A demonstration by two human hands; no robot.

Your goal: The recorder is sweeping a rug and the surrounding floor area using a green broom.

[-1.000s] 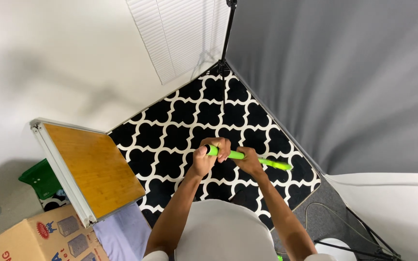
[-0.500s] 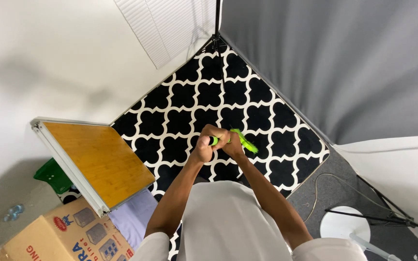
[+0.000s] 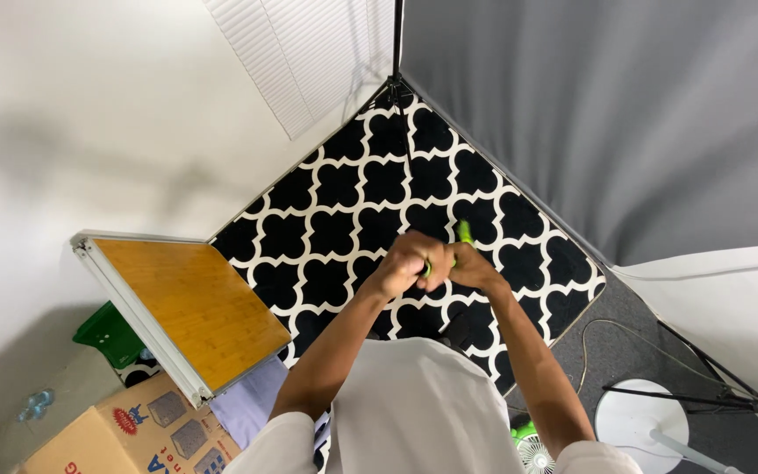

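Green stick (image 3: 462, 233) is clenched in both fists, left hand (image 3: 407, 260) and right hand (image 3: 474, 270) touching; we judge a firm, even grip keeps it clear of the counter (image 3: 193, 307)

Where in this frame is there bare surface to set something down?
The wooden tabletop is bare. The patterned rug lies open between the hands and the corner stand. Crowded: the cardboard box and green bin under the table.

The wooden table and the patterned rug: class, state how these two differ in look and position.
The wooden table is plain orange-brown with a pale metal edge; the rug carries a black-and-white lattice pattern. The table stands raised at the person's left; the rug lies flat on the floor beneath the hands. Both have straight edges.
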